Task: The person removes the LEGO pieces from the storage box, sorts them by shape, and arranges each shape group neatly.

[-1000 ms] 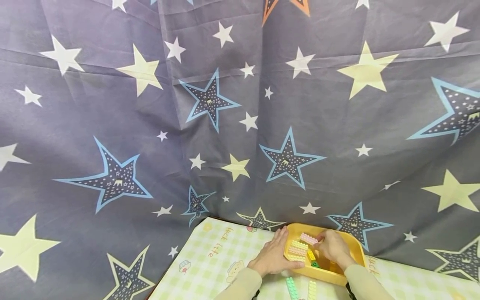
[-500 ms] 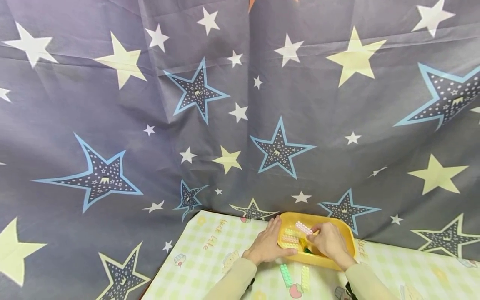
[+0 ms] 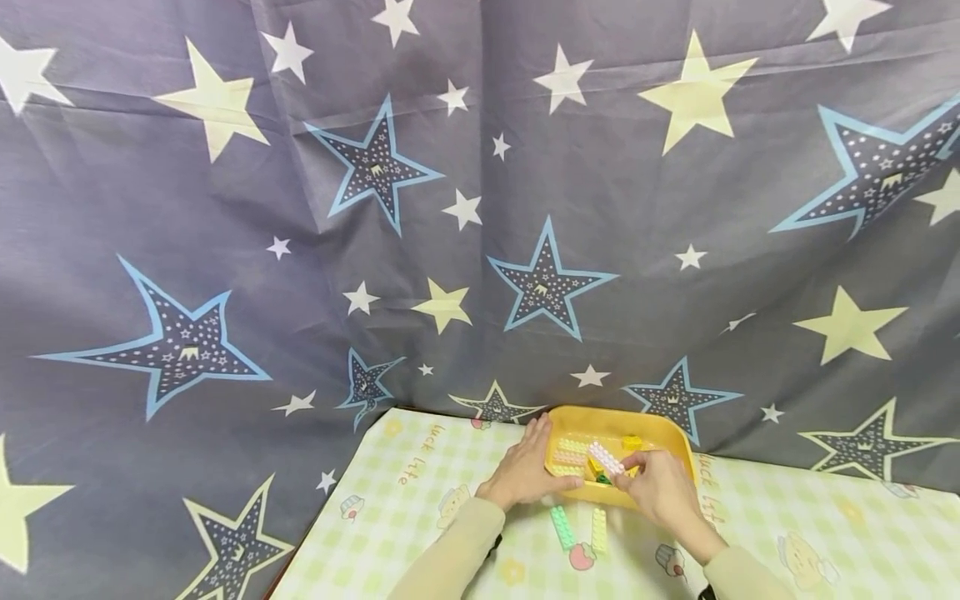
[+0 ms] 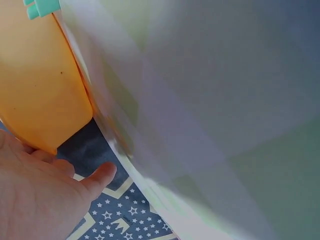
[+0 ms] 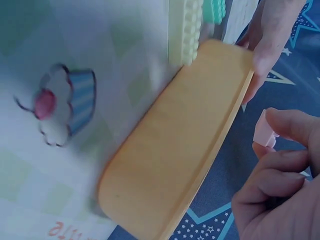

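Note:
My right hand (image 3: 663,492) pinches a pink building brick (image 3: 604,457) between thumb and fingertips, over the front of a yellow tray (image 3: 656,427). The right wrist view shows that pink brick (image 5: 263,127) above the tray's rim. At the tray's left end my left hand (image 3: 525,471) holds the rim, its thumb lying along the front side. Inside, pale yellow and pink bricks (image 3: 570,454) lie in a row at the left. A dark green brick (image 3: 602,479) is partly hidden near the front wall, and a yellow brick (image 3: 632,442) lies at the back.
In front of the tray, a mint green brick (image 3: 561,527) and a pale yellow brick (image 3: 598,530) lie on the checked tablecloth (image 3: 405,517). A star-patterned curtain (image 3: 337,292) hangs right behind the table.
My right hand has lifted the pink brick and drawn it toward the tray's front, uncovering the yellow brick at the back. The left hand stays on the tray. The head view has shifted.

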A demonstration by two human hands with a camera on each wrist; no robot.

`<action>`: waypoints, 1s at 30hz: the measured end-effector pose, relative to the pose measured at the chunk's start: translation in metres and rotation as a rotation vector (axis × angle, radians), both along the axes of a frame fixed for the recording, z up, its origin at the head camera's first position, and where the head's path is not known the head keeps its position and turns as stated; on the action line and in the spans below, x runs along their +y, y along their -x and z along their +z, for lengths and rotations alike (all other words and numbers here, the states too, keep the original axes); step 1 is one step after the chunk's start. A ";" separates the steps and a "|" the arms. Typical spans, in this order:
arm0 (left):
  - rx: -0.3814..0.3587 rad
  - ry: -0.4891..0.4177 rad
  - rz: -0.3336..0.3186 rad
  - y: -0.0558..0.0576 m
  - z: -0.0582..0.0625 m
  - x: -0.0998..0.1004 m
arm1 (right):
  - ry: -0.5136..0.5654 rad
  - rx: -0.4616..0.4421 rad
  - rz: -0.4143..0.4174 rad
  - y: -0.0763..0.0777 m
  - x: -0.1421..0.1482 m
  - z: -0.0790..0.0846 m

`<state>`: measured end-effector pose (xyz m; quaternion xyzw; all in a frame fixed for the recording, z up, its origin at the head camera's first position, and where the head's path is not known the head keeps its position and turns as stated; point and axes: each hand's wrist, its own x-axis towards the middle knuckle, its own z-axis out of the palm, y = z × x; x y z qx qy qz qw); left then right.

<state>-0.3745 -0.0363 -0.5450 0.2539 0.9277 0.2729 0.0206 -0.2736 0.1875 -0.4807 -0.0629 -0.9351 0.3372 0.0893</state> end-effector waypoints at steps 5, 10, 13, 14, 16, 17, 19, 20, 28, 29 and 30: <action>0.011 -0.011 -0.008 0.003 0.003 -0.001 | 0.003 -0.046 -0.022 -0.019 0.003 0.002; 0.010 0.004 0.001 0.005 0.003 -0.001 | -0.007 -0.040 -0.023 -0.032 0.007 -0.001; -0.016 -0.001 0.002 0.003 0.002 -0.001 | 0.002 -0.056 -0.026 -0.041 0.007 -0.007; -0.022 -0.004 0.002 0.002 0.002 -0.001 | 0.002 -0.062 -0.029 -0.044 0.007 -0.009; -0.028 -0.005 0.004 0.001 0.002 -0.001 | 0.001 -0.073 -0.041 -0.049 0.007 -0.013; -0.031 -0.005 0.005 0.001 0.003 -0.001 | 0.002 -0.082 -0.045 -0.050 0.006 -0.014; -0.033 -0.006 0.007 0.000 0.003 -0.001 | -0.007 -0.091 -0.055 -0.053 0.006 -0.018; -0.031 -0.005 0.007 0.000 0.003 0.000 | -0.010 -0.094 -0.060 -0.054 0.006 -0.020; -0.039 -0.007 0.008 -0.002 0.004 0.000 | -0.051 -0.134 -0.093 -0.061 0.008 -0.030; -0.039 -0.007 0.009 -0.001 0.004 0.000 | -0.059 -0.146 -0.098 -0.061 0.008 -0.031; -0.038 -0.007 0.010 -0.001 0.004 0.000 | -0.066 -0.155 -0.102 -0.061 0.008 -0.032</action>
